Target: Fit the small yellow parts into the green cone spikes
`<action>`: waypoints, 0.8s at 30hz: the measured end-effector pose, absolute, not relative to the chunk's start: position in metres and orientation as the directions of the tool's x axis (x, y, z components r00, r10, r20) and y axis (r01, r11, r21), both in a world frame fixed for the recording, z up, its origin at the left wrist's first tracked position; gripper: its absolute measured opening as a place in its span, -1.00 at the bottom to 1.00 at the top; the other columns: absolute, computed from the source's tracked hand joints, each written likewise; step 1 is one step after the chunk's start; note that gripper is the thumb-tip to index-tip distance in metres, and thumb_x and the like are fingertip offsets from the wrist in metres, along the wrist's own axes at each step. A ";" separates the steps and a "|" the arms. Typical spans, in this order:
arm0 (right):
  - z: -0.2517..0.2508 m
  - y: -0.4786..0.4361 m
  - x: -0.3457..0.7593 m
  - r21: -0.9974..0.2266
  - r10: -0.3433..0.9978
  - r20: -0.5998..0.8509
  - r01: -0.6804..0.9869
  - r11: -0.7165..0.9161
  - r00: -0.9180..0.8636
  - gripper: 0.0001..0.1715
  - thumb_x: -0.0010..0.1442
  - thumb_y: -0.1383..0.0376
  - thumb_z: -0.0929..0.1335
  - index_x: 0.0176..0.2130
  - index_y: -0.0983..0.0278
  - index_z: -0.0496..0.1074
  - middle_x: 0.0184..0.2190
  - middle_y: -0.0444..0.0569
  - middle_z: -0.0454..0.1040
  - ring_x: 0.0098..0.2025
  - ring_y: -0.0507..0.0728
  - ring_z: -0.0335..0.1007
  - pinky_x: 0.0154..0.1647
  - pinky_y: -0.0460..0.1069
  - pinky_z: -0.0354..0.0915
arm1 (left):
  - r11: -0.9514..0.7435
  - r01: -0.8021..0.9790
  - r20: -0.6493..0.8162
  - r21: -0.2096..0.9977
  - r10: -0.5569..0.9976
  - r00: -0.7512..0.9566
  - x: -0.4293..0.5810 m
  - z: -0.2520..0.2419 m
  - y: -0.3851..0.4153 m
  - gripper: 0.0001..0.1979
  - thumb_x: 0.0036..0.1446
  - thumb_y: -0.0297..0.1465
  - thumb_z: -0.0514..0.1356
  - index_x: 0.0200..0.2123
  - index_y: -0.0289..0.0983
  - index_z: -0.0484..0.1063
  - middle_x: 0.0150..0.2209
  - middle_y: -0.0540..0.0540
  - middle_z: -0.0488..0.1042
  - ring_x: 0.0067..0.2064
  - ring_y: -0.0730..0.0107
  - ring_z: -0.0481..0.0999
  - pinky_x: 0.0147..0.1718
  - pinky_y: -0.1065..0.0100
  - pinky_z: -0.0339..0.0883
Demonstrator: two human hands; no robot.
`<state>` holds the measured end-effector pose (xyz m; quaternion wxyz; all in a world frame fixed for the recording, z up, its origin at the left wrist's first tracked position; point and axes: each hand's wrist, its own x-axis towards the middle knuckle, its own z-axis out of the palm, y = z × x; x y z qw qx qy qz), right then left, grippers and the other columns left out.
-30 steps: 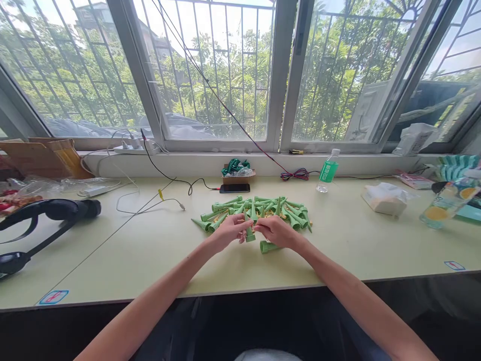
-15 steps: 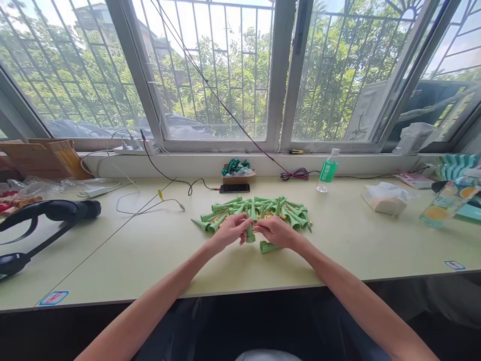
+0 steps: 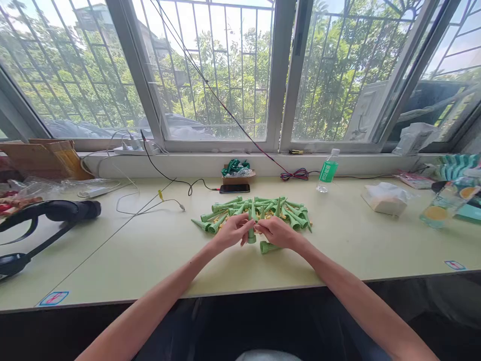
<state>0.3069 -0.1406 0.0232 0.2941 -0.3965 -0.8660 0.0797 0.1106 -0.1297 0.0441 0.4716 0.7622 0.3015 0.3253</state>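
Note:
My left hand (image 3: 236, 230) is closed on a green plastic cone-shaped piece (image 3: 251, 236), held with its wide collar toward me and its tip away. My right hand (image 3: 276, 231) is pinched right beside that piece; what its fingertips hold, if anything, is too small to make out. Under my right hand lies another green cone (image 3: 266, 247), its open end facing left. Just beyond both hands spreads a pile of green cones (image 3: 296, 216), with small yellowish bits showing among them.
Behind the pile are a phone (image 3: 235, 188) and a small cardboard box (image 3: 239, 178). A water bottle (image 3: 328, 171) and a tissue pack (image 3: 386, 198) stand to the right. A black headset (image 3: 56, 210) and a white cable (image 3: 171, 200) lie to the left.
The cone in my left hand has shifted very slightly to the right. My right hand stays almost in place.

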 end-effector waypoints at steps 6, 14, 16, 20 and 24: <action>0.025 -0.142 0.306 -0.425 0.747 0.468 0.621 0.658 -0.472 -0.62 0.36 0.26 0.20 -0.50 0.29 0.26 -0.63 -0.19 0.20 -0.57 -0.03 0.01 -0.49 -0.10 -0.04 | -0.376 0.163 0.226 0.912 0.793 0.566 0.111 0.044 -0.129 -0.62 0.24 -0.12 0.09 -0.47 -0.27 0.18 -0.66 0.06 0.35 -0.67 0.54 0.35 -0.64 0.49 0.16; 0.028 -0.144 0.306 -0.466 0.716 0.526 0.549 0.694 -0.459 -0.78 0.32 0.25 0.25 -0.32 0.29 0.37 -0.51 -0.14 0.33 -0.48 0.00 0.17 -0.40 -0.10 0.10 | -0.277 0.082 0.205 0.957 0.851 0.484 0.109 0.040 -0.120 -0.65 0.22 -0.12 0.12 -0.41 -0.30 0.26 -0.64 0.04 0.34 -0.64 0.53 0.33 -0.67 0.49 0.13; 0.027 -0.143 0.307 -0.470 0.713 0.532 0.541 0.697 -0.457 -0.80 0.32 0.27 0.25 -0.30 0.30 0.38 -0.47 -0.11 0.36 -0.47 0.01 0.19 -0.38 -0.10 0.12 | -0.248 0.057 0.192 0.967 0.856 0.480 0.109 0.039 -0.119 -0.65 0.22 -0.12 0.13 -0.40 -0.30 0.28 -0.63 0.04 0.34 -0.63 0.54 0.33 -0.66 0.48 0.14; 0.026 -0.141 0.307 -0.478 0.711 0.533 0.530 0.700 -0.458 -0.79 0.32 0.30 0.23 -0.34 0.29 0.36 -0.47 -0.11 0.36 -0.45 0.02 0.19 -0.38 -0.10 0.12 | -0.229 0.039 0.182 0.973 0.856 0.484 0.109 0.037 -0.117 -0.64 0.21 -0.11 0.14 -0.40 -0.31 0.29 -0.60 0.02 0.36 -0.63 0.54 0.33 -0.66 0.48 0.14; 0.026 -0.141 0.307 -0.493 0.714 0.524 0.518 0.699 -0.465 -0.76 0.32 0.32 0.22 -0.40 0.29 0.32 -0.49 -0.12 0.35 -0.45 0.02 0.19 -0.38 -0.10 0.11 | -0.241 0.061 0.181 0.969 0.852 0.492 0.109 0.036 -0.117 -0.64 0.21 -0.10 0.13 -0.38 -0.32 0.31 -0.57 -0.02 0.41 -0.63 0.55 0.33 -0.65 0.47 0.14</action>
